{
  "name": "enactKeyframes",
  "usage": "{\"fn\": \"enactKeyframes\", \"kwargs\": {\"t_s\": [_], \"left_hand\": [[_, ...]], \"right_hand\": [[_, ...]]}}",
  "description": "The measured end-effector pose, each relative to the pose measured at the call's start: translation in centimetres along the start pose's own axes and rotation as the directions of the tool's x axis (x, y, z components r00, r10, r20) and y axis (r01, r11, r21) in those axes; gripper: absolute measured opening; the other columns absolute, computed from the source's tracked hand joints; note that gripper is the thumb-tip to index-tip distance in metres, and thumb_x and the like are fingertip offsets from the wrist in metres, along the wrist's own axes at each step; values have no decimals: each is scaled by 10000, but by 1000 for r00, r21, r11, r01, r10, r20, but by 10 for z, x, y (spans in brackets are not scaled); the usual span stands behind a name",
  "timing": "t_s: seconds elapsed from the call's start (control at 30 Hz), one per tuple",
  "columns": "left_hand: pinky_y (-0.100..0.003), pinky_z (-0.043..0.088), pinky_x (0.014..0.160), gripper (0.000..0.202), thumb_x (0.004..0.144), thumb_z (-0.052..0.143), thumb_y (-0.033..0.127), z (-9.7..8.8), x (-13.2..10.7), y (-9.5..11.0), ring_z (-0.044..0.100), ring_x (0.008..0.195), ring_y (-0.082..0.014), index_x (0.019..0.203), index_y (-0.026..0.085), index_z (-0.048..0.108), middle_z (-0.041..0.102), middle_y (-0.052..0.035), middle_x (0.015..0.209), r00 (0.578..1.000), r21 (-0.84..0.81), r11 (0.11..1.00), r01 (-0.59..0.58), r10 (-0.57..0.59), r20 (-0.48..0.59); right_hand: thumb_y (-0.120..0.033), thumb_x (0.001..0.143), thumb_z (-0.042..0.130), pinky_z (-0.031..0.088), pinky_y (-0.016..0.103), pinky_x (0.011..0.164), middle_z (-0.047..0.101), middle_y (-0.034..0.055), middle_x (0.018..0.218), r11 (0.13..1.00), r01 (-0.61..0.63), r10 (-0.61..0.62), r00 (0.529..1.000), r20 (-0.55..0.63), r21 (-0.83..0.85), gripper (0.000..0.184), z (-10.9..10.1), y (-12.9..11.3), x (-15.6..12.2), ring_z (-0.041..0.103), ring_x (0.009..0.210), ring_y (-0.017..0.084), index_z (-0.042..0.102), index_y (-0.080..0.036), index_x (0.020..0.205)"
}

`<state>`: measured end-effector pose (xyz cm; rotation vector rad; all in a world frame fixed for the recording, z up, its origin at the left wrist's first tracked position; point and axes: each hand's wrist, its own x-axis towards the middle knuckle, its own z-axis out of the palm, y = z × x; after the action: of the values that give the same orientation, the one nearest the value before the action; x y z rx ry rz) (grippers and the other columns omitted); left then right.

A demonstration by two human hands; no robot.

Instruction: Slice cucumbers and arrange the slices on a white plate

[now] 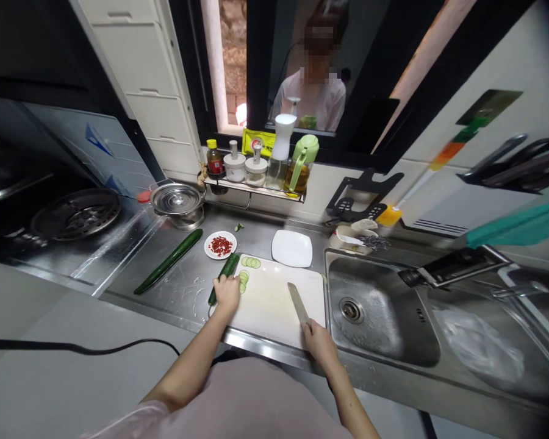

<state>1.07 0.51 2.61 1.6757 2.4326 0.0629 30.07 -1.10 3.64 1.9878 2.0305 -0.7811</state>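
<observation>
My left hand (227, 291) is at the left edge of a white cutting board (269, 305), its fingers curled over a dark green cucumber (229, 266) that lies there. The thumb side is close to a few thin cucumber slices (244, 278); whether it touches them I cannot tell. Another short row of slices (251, 263) lies overlapped at the board's top left corner. In my right hand (319, 341) is a kitchen knife (297, 303), gripped by the handle, its blade pointing away over the right part of the board. The fingertips of my left hand are partly hidden.
A whole cucumber (169, 261) lies at left, near a plate of chopped red pieces (220, 246). Behind the board stands a white square plate (291, 249). A sink (375, 317) adjoins on the right. Bottles and jars fill a rack (256, 186); a lidded steel pot (178, 204) stands left.
</observation>
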Motion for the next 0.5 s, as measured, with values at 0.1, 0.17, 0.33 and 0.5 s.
{"fn": "enactKeyframes", "kwargs": {"t_s": [0.1, 0.17, 0.33, 0.5], "left_hand": [[-431, 243, 833, 324, 901, 385, 199, -2, -2, 1, 468, 1005, -272, 1011, 242, 687, 658, -122, 1016, 1000, -20, 1000, 13, -14, -3], [-425, 245, 843, 324, 904, 394, 221, -3, -1, 5, 462, 1027, -272, 1058, 267, 675, 651, -112, 1055, 999, -59, 998, 20, -22, -28], [-414, 252, 868, 326, 899, 418, 270, -3, 19, 22, 469, 1053, -270, 1129, 295, 649, 638, -90, 1123, 996, -190, 981, 45, -59, -67], [-410, 255, 888, 355, 877, 447, 264, -2, 54, 37, 475, 1070, -278, 1186, 275, 622, 624, -109, 1149, 999, -166, 985, 39, -43, -22]], "right_hand": [[-348, 959, 302, 393, 258, 747, 690, 126, 1081, 1000, 1, -1, 1000, 2, -1, 399, -1, -1, 0, 634, 983, 204, 588, -152, 1155], [-350, 958, 307, 391, 260, 738, 691, 126, 1079, 1000, -1, 1, 1000, 6, 2, 395, 0, -1, 0, 636, 972, 204, 588, -154, 1154], [-342, 955, 317, 385, 259, 729, 694, 129, 1056, 1000, -12, 12, 1000, 15, 3, 381, 1, -1, 3, 633, 963, 201, 590, -162, 1151], [-340, 953, 309, 383, 261, 717, 696, 124, 1033, 1000, -20, 20, 1000, 15, -17, 370, 0, -4, 0, 639, 946, 203, 602, -174, 1107]]}}
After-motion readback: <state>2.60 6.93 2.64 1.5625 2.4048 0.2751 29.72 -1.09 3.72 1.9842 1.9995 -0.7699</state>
